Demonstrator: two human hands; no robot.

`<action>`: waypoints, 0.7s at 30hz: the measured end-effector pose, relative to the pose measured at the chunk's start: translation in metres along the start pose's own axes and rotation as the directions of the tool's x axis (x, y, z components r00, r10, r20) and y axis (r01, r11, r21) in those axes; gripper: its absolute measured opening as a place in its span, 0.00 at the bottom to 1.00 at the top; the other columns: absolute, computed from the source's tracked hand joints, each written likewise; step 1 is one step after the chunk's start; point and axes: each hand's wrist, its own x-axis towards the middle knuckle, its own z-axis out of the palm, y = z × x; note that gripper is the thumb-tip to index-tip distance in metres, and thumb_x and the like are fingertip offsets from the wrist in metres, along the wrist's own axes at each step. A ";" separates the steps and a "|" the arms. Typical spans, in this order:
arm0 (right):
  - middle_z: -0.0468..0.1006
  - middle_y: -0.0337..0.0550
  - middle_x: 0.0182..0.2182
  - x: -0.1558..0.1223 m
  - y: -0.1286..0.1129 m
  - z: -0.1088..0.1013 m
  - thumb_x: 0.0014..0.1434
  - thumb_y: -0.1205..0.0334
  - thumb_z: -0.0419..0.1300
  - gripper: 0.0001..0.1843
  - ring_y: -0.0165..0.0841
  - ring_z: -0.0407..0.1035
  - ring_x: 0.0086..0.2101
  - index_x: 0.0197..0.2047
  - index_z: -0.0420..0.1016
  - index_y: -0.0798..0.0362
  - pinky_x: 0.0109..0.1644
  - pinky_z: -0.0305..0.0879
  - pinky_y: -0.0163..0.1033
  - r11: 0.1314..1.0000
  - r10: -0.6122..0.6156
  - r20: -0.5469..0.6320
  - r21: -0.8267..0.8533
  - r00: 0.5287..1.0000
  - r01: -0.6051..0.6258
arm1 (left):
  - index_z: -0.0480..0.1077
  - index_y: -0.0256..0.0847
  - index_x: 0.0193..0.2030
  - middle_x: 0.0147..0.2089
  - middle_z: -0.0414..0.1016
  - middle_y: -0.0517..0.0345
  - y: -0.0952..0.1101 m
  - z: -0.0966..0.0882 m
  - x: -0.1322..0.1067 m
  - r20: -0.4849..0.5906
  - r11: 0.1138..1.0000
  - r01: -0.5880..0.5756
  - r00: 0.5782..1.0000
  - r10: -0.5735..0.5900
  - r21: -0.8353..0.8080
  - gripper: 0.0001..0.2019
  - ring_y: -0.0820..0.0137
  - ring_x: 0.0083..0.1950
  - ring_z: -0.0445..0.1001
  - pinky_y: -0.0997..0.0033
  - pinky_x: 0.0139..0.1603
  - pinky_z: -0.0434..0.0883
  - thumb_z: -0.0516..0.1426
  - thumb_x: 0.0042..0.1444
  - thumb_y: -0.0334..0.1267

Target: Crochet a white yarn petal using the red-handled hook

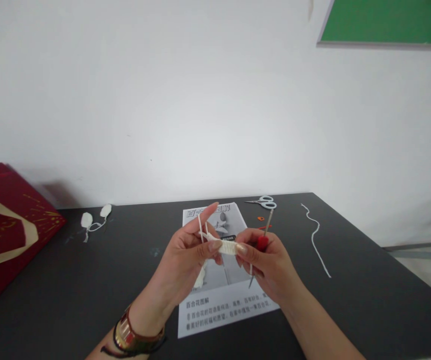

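Note:
Between my two hands a small white crocheted strip (pixel 227 247) is stretched above a printed sheet (pixel 223 305). My left hand (pixel 191 252) pinches its left end with thumb and fingers, and white yarn (pixel 201 226) loops over the raised index finger. With thumb and fingertips my right hand (pixel 264 255) grips the strip's right end. A crochet hook (pixel 263 242) with a red grip also sits in that hand, one metal end pointing up and the other down. Another white crocheted piece (pixel 200 276) shows below my left hand, partly hidden.
Scissors (pixel 266 202) and a small orange marker (pixel 261 218) lie behind my right hand. A loose white yarn length (pixel 315 232) is on the right. Two white crocheted petals (pixel 87 220) and a red gift bag (pixel 9 230) stand left on the black table (pixel 125 275).

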 end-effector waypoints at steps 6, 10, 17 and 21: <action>0.68 0.34 0.14 -0.003 -0.001 0.000 0.45 0.54 0.69 0.14 0.20 0.46 0.14 0.26 0.73 0.56 0.17 0.36 0.31 0.999 -0.038 0.015 -0.001 0.999 0.038 | 0.68 0.48 0.56 0.27 0.70 0.64 -0.001 0.002 -0.002 0.004 0.998 -0.062 0.998 0.062 -0.026 0.27 0.77 0.27 0.70 0.78 0.31 0.67 0.63 0.48 0.27; 0.68 0.35 0.15 -0.004 -0.002 -0.001 0.46 0.55 0.69 0.13 0.21 0.47 0.15 0.25 0.74 0.55 0.18 0.37 0.32 0.997 -0.075 0.021 -0.032 0.997 0.076 | 0.69 0.49 0.56 0.28 0.71 0.64 -0.002 0.002 -0.001 0.003 0.995 -0.094 0.996 0.094 -0.031 0.27 0.77 0.27 0.71 0.78 0.31 0.68 0.63 0.48 0.27; 0.70 0.35 0.14 -0.002 -0.001 -0.001 0.44 0.56 0.70 0.12 0.21 0.48 0.15 0.23 0.74 0.55 0.18 0.36 0.32 0.998 -0.068 0.004 0.014 0.998 0.068 | 0.69 0.49 0.55 0.28 0.71 0.64 -0.003 0.003 -0.001 0.004 0.992 -0.124 0.992 0.124 -0.001 0.26 0.77 0.27 0.71 0.77 0.33 0.68 0.63 0.48 0.28; 0.70 0.36 0.13 -0.002 0.000 0.000 0.45 0.56 0.69 0.12 0.19 0.46 0.13 0.24 0.76 0.56 0.16 0.35 0.31 0.997 -0.065 -0.001 0.034 0.998 0.065 | 0.69 0.50 0.55 0.29 0.70 0.64 -0.002 0.003 -0.002 0.000 0.993 -0.121 0.993 0.121 0.012 0.25 0.76 0.29 0.72 0.76 0.34 0.68 0.63 0.49 0.29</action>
